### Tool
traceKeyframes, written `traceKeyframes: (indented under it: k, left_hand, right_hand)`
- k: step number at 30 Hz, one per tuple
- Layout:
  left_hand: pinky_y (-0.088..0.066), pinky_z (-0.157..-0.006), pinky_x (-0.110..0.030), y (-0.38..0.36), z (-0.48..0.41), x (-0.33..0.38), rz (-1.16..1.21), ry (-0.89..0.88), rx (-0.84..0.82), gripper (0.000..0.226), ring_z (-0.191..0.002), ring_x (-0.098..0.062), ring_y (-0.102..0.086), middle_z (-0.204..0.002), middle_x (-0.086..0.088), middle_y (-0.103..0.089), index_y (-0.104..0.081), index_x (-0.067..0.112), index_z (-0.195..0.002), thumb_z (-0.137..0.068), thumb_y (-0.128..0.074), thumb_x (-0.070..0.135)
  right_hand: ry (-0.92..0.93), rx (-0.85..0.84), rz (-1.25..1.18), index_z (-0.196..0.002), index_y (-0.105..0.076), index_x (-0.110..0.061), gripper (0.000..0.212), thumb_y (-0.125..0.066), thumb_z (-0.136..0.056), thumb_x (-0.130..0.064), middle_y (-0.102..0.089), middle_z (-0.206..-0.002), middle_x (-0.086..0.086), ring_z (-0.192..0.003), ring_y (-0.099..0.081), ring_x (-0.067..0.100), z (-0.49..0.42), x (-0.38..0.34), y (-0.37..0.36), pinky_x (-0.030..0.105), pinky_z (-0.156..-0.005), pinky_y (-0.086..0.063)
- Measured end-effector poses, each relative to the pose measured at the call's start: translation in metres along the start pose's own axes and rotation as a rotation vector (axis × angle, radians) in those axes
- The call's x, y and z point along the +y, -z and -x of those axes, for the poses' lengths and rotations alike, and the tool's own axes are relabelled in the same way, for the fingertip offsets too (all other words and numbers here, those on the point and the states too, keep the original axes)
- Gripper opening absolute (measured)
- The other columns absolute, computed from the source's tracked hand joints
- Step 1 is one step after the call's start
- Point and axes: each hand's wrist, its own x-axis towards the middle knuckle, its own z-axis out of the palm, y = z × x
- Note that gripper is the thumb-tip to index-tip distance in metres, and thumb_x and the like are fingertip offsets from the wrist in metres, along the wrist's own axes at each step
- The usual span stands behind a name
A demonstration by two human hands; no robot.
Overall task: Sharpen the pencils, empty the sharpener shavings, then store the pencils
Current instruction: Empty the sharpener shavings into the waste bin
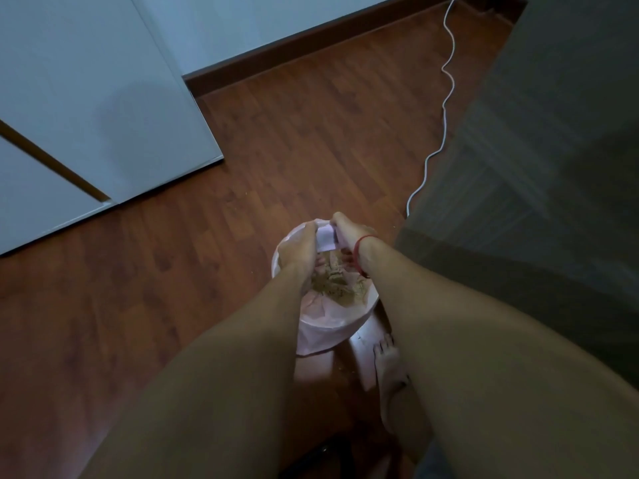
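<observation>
A pale lilac sharpener box [326,238] is held over a small white waste bin [370,304] lined with a pink bag. My left hand [299,250] grips its left side and my right hand [349,233], with a red band at the wrist, grips its right side. Brownish pencil shavings [337,285] lie in a heap inside the bin, just below the box. No pencils are in view.
The bin stands on a red-brown wooden floor [276,143]. A white cupboard [86,98] is at the left. A grey bed or sofa edge [536,167] is at the right, with a white cable [446,98] running along it. My bare foot [389,368] stands beside the bin.
</observation>
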Motion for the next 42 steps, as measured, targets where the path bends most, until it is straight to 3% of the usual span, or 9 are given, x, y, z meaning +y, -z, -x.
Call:
traceKeyframes:
  k: [3, 6, 12, 18, 21, 25, 32, 37, 42]
  left_hand:
    - [-0.059, -0.08, -0.041, 0.004, -0.005, -0.003, -0.069, -0.04, -0.006, 0.04, -0.077, -0.027, -0.07, -0.084, -0.007, -0.074, -0.072, 0.021, -0.09, -0.069, -0.051, 0.047]
    - [-0.056, -0.088, -0.046, 0.009, -0.01, -0.005, -0.065, -0.085, 0.004, 0.04, -0.088, -0.03, -0.069, -0.088, -0.007, -0.074, -0.072, 0.02, -0.08, -0.067, -0.039, 0.04]
    - [-0.044, -0.051, -0.023, 0.017, 0.017, 0.018, 0.068, -0.12, -0.006, 0.022, -0.068, -0.023, -0.057, -0.08, -0.011, -0.066, -0.07, 0.006, -0.084, -0.081, -0.048, 0.01]
    - [-0.047, -0.055, -0.024, 0.036, 0.071, 0.087, 0.125, -0.293, 0.039, 0.021, -0.059, -0.018, -0.054, -0.058, 0.0, -0.064, -0.062, 0.015, -0.066, -0.085, -0.053, 0.011]
    - [-0.054, -0.075, -0.036, 0.046, 0.11, 0.129, 0.135, -0.444, 0.067, 0.016, -0.075, -0.022, -0.06, -0.075, -0.007, -0.067, -0.067, 0.014, -0.077, -0.083, -0.052, 0.016]
    - [-0.045, -0.061, -0.02, 0.056, 0.185, 0.176, 0.118, -0.629, 0.054, 0.02, -0.078, -0.023, -0.057, -0.077, -0.009, -0.064, -0.068, 0.01, -0.084, -0.087, -0.049, 0.016]
    - [-0.046, -0.069, -0.038, 0.025, 0.336, 0.217, 0.153, -0.832, -0.042, 0.029, -0.093, -0.035, -0.064, -0.102, -0.021, -0.07, -0.069, -0.003, -0.091, -0.088, -0.049, 0.018]
    - [-0.036, -0.045, -0.018, -0.031, 0.415, 0.208, 0.097, -0.912, -0.268, 0.026, -0.067, -0.016, -0.05, -0.081, -0.005, -0.059, -0.067, 0.002, -0.095, -0.092, -0.047, 0.02]
    - [-0.04, -0.059, -0.027, -0.097, 0.479, 0.18, 0.008, -0.942, -0.488, 0.024, -0.069, -0.022, -0.051, -0.078, -0.008, -0.061, -0.061, 0.013, -0.067, -0.086, -0.048, 0.019]
  right_hand:
    - [0.047, -0.154, 0.0, -0.07, -0.059, -0.022, 0.019, -0.051, -0.075, -0.038, -0.067, -0.069, 0.004, -0.068, -0.065, 0.017, 0.032, -0.007, 0.011, 0.033, -0.082, -0.054]
    - [0.134, -0.278, 0.024, -0.068, -0.063, -0.024, 0.025, -0.051, -0.081, -0.006, -0.061, -0.065, -0.002, -0.062, -0.055, 0.014, 0.032, 0.001, 0.012, 0.029, -0.067, -0.047]
    - [0.333, -0.186, 0.027, -0.088, -0.064, -0.027, 0.041, -0.081, -0.051, -0.023, -0.065, -0.079, -0.002, -0.065, -0.061, 0.015, 0.035, 0.002, 0.006, 0.034, -0.068, -0.056]
    - [0.534, -0.128, 0.063, -0.117, -0.062, -0.005, 0.039, -0.067, -0.079, 0.003, -0.062, -0.084, 0.007, -0.06, -0.052, 0.015, 0.106, -0.05, 0.021, 0.022, -0.047, -0.043]
    - [0.657, -0.067, 0.053, -0.122, -0.058, -0.003, 0.047, -0.067, -0.077, 0.007, -0.06, -0.093, 0.008, -0.057, -0.049, 0.012, 0.155, -0.079, 0.039, 0.018, -0.038, -0.04]
    - [0.82, 0.035, 0.026, -0.129, -0.054, -0.001, 0.055, -0.072, -0.078, 0.003, -0.064, -0.113, 0.014, -0.081, -0.056, 0.015, 0.236, -0.101, 0.076, 0.019, -0.053, -0.049]
    - [0.954, 0.243, -0.068, -0.138, -0.046, -0.006, 0.068, -0.075, -0.076, -0.007, -0.061, -0.13, 0.013, -0.099, -0.058, 0.019, 0.358, -0.096, 0.177, 0.029, -0.073, -0.053]
    - [0.911, 0.395, -0.114, -0.137, -0.044, -0.006, 0.065, -0.071, -0.078, -0.004, -0.063, -0.125, 0.012, -0.113, -0.062, 0.025, 0.414, -0.045, 0.263, 0.039, -0.089, -0.054]
    - [0.832, 0.597, -0.171, -0.13, -0.053, -0.005, 0.057, -0.071, -0.076, 0.0, -0.064, -0.112, 0.011, -0.094, -0.058, 0.022, 0.437, 0.017, 0.339, 0.034, -0.074, -0.051]
